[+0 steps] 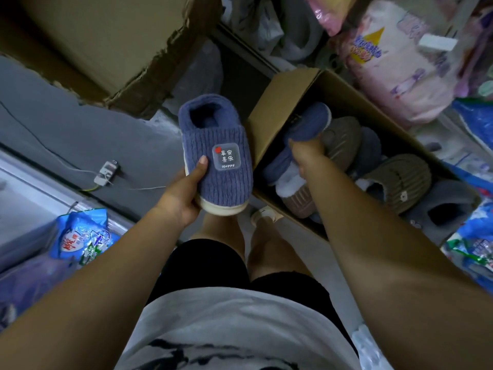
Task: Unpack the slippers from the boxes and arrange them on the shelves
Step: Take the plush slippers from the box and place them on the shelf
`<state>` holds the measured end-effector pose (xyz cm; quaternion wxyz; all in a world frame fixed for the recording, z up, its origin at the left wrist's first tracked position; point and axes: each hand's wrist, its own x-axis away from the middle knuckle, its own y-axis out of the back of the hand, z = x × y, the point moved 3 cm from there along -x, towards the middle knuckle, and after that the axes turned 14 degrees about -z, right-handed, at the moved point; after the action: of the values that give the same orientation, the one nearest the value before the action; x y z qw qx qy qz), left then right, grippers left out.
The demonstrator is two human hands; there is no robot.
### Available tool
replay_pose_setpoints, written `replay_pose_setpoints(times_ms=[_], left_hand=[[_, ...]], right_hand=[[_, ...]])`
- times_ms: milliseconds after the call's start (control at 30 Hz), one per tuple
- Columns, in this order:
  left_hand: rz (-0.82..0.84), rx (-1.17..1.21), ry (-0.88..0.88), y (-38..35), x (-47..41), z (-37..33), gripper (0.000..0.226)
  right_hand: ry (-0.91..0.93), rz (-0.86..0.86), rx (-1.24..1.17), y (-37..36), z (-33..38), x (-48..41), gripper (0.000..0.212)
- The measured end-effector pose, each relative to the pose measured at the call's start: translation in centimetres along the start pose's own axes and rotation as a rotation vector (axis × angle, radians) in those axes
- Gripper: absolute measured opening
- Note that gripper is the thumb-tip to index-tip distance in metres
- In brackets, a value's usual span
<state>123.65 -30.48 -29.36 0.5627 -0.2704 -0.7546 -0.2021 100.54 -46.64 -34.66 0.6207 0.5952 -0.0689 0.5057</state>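
While the left hand [181, 196] grips a blue slipper [213, 129] over the floor [80, 124] – thumb on the ribbed top, fingers curled under the cream sole – the right hand [306, 156] is down inside the open box [280, 108], fingers closed round a second slipper [309, 121] of the same blue. That box sits to the right, one flap standing up between the two hands. More pairs are packed in it: a brown slipper [400, 180] with a small tag, a grey slipper [442, 206] at the near end, and another brown one with pale lining just under the right wrist. A torn carton [101, 41] looms at upper left, its ragged edge hanging above the held slipper's heel. On the floor to the left lies a white device [106, 172] with thin wires trailing from it. A blue packet [80, 241] rests at lower left. A pink pack [394, 70] crowds the box's far side, and more blue bags [477, 121] press against its right wall. The person's bare legs and black shorts are straight below the held slipper. On that slipper a grey patch [226, 157] carries a red apple, four Chinese characters and the word "Happy". The pink pack has blue lettering over a yellow triangle – too blurred to read – and the blue packet bears large red-and-white characters, also unclear.
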Motion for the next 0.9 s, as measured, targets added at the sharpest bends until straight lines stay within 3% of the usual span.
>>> replay_pose_setpoints(times_ms=[100, 300, 467, 600, 733, 833, 900], left_hand=[[-0.004, -0.022, -0.014, 0.1, -0.5, 0.0, 0.057], [-0.004, -0.06, -0.007, 0.4, -1.6, 0.1, 0.06], [-0.005, -0.047, 0.004, 0.3, -1.7, 0.4, 0.061], [-0.026, -0.039, 0.017, 0.4, -1.6, 0.3, 0.069], [-0.064, -0.037, 0.027, 0.2, -1.2, 0.5, 0.061], [-0.072, -0.042, 0.023, 0.0, -0.8, 0.4, 0.06], [-0.08, -0.038, 0.024, 0.0, -0.6, 0.3, 0.06]], right_hand=[[-0.053, 0.061, -0.117, -0.2, -1.6, -0.3, 0.067], [-0.209, 0.017, -0.246, -3.2, -0.2, -1.5, 0.088], [-0.314, -0.136, -0.24, -2.5, -0.5, -1.9, 0.09], [-0.298, -0.116, -0.236, -3.0, -2.1, -2.6, 0.123], [-0.295, -0.056, -0.302, -2.8, -2.6, -3.6, 0.112], [-0.285, 0.055, -0.272, -3.6, -3.9, -5.5, 0.133], [-0.281, 0.119, -0.29, -2.5, -2.7, -3.9, 0.11]])
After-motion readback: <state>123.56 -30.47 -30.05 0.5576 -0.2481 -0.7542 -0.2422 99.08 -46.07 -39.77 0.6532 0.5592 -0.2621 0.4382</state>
